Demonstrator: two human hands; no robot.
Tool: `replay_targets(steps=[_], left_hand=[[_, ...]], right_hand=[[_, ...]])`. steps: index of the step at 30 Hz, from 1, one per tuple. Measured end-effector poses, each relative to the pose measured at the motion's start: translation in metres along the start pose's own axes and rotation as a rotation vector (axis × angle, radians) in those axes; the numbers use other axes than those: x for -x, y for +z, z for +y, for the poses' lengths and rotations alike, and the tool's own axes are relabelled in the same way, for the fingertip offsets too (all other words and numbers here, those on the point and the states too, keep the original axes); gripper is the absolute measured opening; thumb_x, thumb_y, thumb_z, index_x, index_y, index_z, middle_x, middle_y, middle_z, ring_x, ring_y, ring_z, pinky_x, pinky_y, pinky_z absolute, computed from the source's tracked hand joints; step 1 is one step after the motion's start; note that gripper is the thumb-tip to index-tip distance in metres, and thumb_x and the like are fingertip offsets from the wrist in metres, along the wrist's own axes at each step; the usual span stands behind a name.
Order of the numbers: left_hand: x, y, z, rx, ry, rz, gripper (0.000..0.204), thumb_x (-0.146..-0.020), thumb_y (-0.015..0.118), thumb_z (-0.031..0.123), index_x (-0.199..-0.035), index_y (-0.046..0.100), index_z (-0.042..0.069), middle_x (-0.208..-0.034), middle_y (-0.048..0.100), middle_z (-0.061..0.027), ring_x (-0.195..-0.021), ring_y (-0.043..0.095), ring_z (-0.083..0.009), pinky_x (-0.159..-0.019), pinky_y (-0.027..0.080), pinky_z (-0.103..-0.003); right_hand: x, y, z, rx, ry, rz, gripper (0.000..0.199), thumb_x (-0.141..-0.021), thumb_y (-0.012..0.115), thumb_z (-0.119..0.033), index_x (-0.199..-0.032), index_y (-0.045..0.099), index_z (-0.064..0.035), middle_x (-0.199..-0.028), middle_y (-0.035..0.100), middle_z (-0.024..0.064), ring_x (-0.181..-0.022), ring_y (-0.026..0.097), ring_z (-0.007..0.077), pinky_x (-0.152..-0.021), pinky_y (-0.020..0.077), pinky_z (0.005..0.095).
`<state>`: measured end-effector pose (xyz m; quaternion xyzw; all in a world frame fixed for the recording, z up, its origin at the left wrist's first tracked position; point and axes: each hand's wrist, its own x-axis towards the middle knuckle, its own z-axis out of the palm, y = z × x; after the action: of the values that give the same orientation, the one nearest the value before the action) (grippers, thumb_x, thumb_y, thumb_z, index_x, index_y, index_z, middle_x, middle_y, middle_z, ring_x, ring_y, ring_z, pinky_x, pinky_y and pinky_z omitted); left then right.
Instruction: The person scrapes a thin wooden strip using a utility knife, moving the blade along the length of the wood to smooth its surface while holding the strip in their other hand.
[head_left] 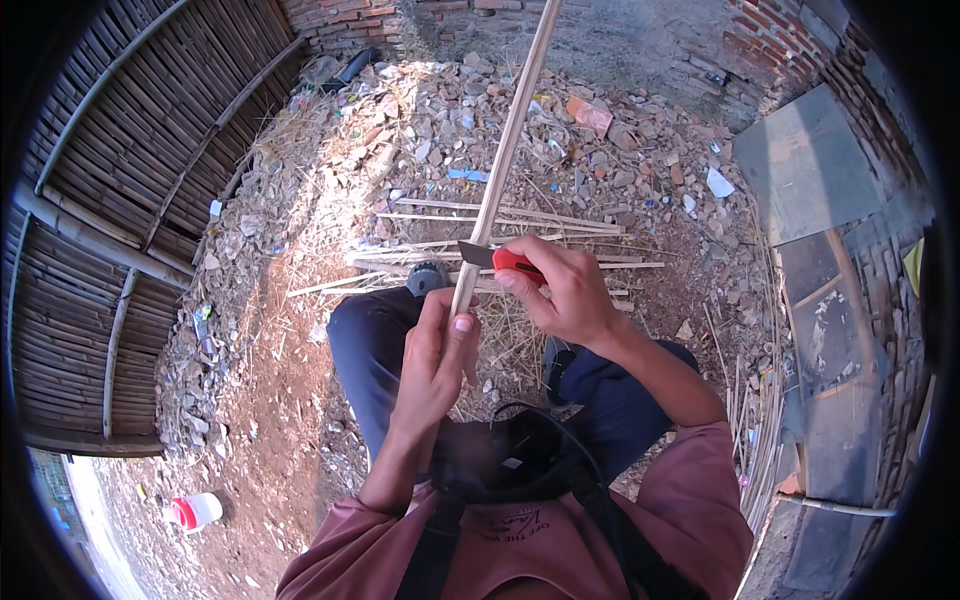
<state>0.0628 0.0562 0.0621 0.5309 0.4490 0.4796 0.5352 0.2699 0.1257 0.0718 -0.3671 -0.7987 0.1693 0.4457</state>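
Note:
My left hand (440, 345) is closed round the lower end of a long, pale strip of split bamboo (505, 150), which rises away from me past the top of the view. My right hand (565, 290) grips a red utility knife (518, 266). Its dark blade (476, 255) lies across the strip, touching it a little above my left fingers. Beyond my hands, several cut bamboo strips (560, 222) lie roughly crosswise on the ground, partly hidden by my hands and the strip.
Rubble (440, 130) and straw cover the ground toward a brick wall (350, 18). A bamboo slat wall (130, 130) stands left, grey panels (810, 165) lean right. A red-and-white container (198, 512) sits at lower left. Long thin strips (765, 440) lie by the right side.

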Motion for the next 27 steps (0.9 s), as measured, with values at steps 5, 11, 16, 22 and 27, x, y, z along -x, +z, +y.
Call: replay_targets(steps=[5, 11, 16, 22, 27], left_hand=[[-0.005, 0.000, -0.006, -0.011, 0.037, -0.065, 0.026, -0.117, 0.044, 0.020, -0.131, 0.054, 0.000, -0.077, 0.053, -0.0004, -0.055, 0.045, -0.0053, -0.048, 0.041, -0.022], [-0.008, -0.003, -0.014, -0.089, 0.062, -0.081, 0.029, -0.116, 0.044, 0.019, -0.138, 0.052, 0.002, -0.085, 0.059, -0.0024, -0.061, 0.047, -0.0054, -0.053, 0.040, -0.023], [-0.009, -0.010, -0.007, 0.001, 0.018, -0.187, 0.028, -0.113, 0.046, 0.015, -0.138, 0.051, 0.003, -0.095, 0.059, -0.0015, -0.074, 0.049, -0.0042, -0.065, 0.040, -0.021], [-0.008, 0.002, 0.002, 0.068, 0.019, -0.014, 0.019, -0.107, 0.060, 0.015, -0.122, 0.058, 0.003, -0.092, 0.060, 0.0021, -0.079, 0.049, -0.0048, -0.069, 0.041, -0.025], [-0.010, 0.006, 0.004, 0.136, 0.036, 0.035, 0.027, -0.100, 0.075, 0.008, -0.121, 0.059, 0.003, -0.090, 0.056, 0.0069, -0.078, 0.047, -0.0004, -0.067, 0.036, -0.018]], right_hand=[[0.000, -0.001, 0.000, -0.202, 0.143, -0.036, 0.034, -0.100, 0.076, -0.032, -0.117, 0.070, -0.0032, -0.090, 0.076, 0.0078, -0.078, 0.075, 0.0177, -0.068, 0.0579, 0.0342], [-0.003, -0.001, 0.002, -0.348, 0.297, -0.127, 0.032, -0.099, 0.078, -0.030, -0.113, 0.072, -0.0021, -0.070, 0.057, -0.0026, -0.065, 0.049, 0.0053, -0.058, 0.0404, 0.0288], [0.000, 0.002, -0.002, -0.329, 0.280, -0.106, 0.032, -0.097, 0.079, -0.031, -0.108, 0.072, -0.0008, -0.065, 0.050, -0.0018, -0.062, 0.043, 0.0052, -0.057, 0.0347, 0.0277], [0.002, 0.004, -0.008, -0.275, 0.046, -0.137, 0.038, -0.097, 0.079, -0.034, -0.113, 0.072, -0.0013, -0.088, 0.073, 0.0121, -0.074, 0.072, 0.0230, -0.069, 0.0556, 0.0353], [0.001, 0.002, -0.007, -0.190, -0.066, -0.087, 0.033, -0.100, 0.075, -0.031, -0.116, 0.071, -0.0033, -0.097, 0.077, 0.0129, -0.084, 0.078, 0.0273, -0.075, 0.0603, 0.0382]])
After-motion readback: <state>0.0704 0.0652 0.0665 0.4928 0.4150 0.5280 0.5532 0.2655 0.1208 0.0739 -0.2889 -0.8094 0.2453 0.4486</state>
